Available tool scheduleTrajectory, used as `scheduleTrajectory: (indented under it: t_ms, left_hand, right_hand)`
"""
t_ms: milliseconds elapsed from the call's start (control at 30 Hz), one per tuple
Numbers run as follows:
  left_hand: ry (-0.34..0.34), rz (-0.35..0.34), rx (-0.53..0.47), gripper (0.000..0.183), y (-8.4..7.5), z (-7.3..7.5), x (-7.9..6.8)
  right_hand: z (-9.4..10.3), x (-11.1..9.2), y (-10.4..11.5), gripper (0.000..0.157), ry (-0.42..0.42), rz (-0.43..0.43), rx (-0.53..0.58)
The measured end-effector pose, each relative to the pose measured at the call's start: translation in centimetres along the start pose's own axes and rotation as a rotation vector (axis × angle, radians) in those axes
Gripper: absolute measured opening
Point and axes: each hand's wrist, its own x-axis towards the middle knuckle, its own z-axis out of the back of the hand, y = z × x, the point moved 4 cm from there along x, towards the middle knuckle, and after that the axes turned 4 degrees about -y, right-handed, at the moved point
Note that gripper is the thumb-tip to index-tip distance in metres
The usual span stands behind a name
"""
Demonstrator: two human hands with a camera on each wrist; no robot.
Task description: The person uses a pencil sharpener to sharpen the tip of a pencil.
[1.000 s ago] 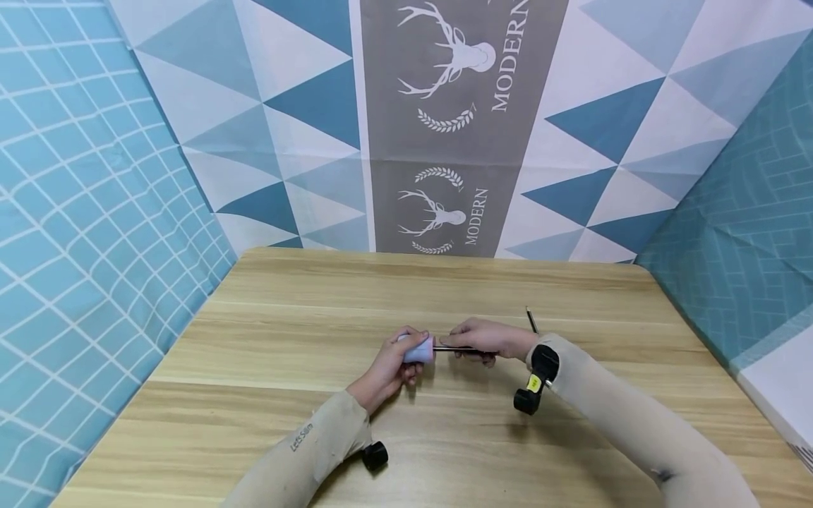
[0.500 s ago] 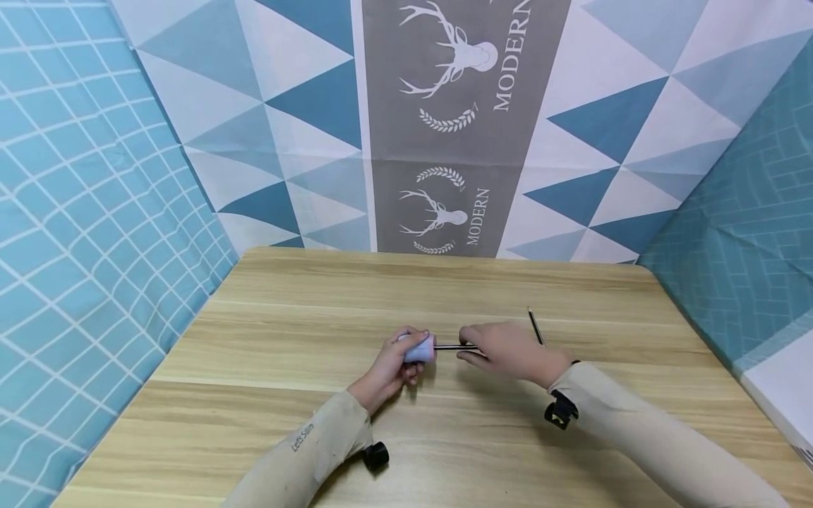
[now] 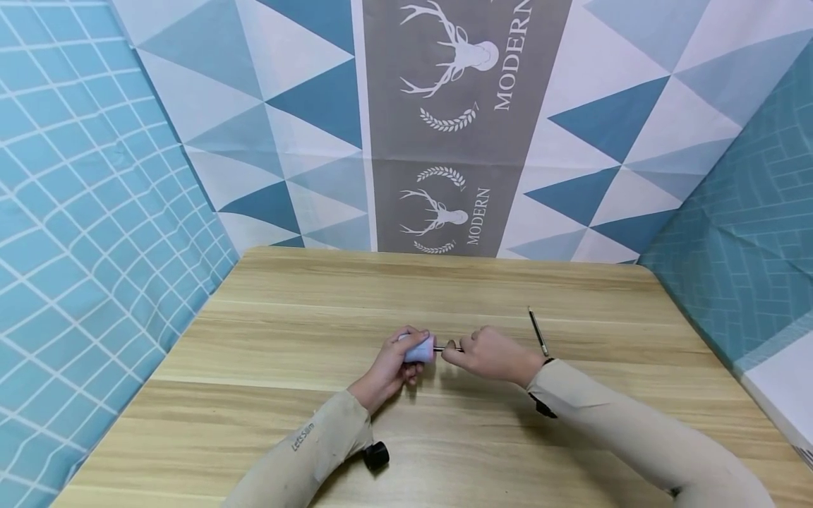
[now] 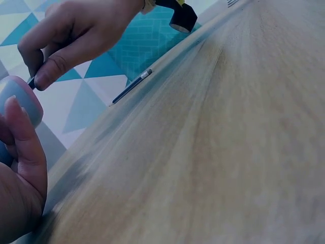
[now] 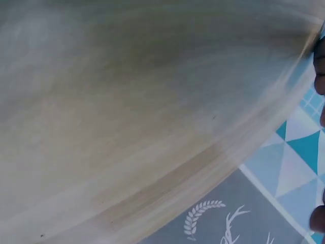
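Observation:
My left hand [image 3: 387, 364] grips a small lavender-blue cylinder with a pink rim, which looks like a pencil sharpener [image 3: 416, 351]. A dark pencil [image 3: 447, 348] runs into its pink end. My right hand [image 3: 494, 354] pinches that pencil close to the rim, palm turned down, and covers the rest of it. In the left wrist view the right thumb and finger meet on the pencil beside the sharpener [image 4: 31, 101]. Only a few right fingertips [image 5: 320, 66] show at the edge of the right wrist view.
Another dark pencil [image 3: 537, 330] lies on the wooden table [image 3: 305, 310], just beyond the right wrist, its tip pointing away. Patterned cloth [image 3: 438, 127] hangs behind the table. A white object [image 3: 784, 384] stands at the right edge.
My right hand drew back to the right along the pencil with its fingers loosened, then came back left and pinches it nearer the sharpener. The left hand and sharpener stayed put.

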Motion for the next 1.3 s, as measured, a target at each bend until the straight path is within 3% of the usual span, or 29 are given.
scheduleTrajectory:
  t_ms: [100,233,467,567,667,733,800,933,1067,1167,1300]
  left_hand:
    - [-0.01,0.002,0.002,0.016,0.0,0.1,0.0]
    - [-0.002,0.004,0.01,0.017,0.0,0.0,0.0]
    - [0.013,0.012,0.017,0.015,0.1,0.0,0.1]
    - [0.003,0.011,0.022,0.015,0.1,0.1,0.0]
    - [0.005,0.006,0.027,0.016,0.1,0.0,-0.1]
    - [0.012,0.001,0.029,0.016,0.1,0.0,-0.1]
    - [0.017,-0.001,0.029,0.016,0.1,-0.1,-0.1]
    - [0.017,0.001,0.025,0.017,0.1,-0.2,-0.1]
    - [0.012,0.001,0.02,0.017,0.1,-0.2,-0.1]
    - [0.016,-0.002,0.025,0.017,0.1,-0.2,-0.1]
    - [0.024,-0.008,0.019,0.016,0.2,-0.2,-0.1]
  right_hand:
    - [-0.2,0.3,0.0,0.012,0.078,-0.076,0.17]
    - [-0.2,0.7,-0.4,0.014,0.211,-0.313,0.548]
    - [-0.8,0.9,-1.8,0.026,0.322,-0.643,1.092]
    - [-1.6,0.4,-1.9,0.028,0.435,-0.861,1.448]
    - [-2.5,-0.6,-1.4,0.024,0.529,-1.13,1.836]
    - [-3.0,-1.0,-1.1,0.021,0.56,-1.238,2.009]
    - [-3.1,-1.2,-1.0,0.018,0.58,-1.282,2.102]
    - [-3.0,-1.3,-1.1,0.016,0.592,-1.279,2.136]
    - [-2.7,-1.2,-1.5,0.021,0.594,-1.265,2.041]
    - [-2.3,-1.1,-1.9,0.03,0.578,-1.198,1.846]
    - [-1.1,-1.0,-2.9,0.035,0.492,-1.058,1.479]
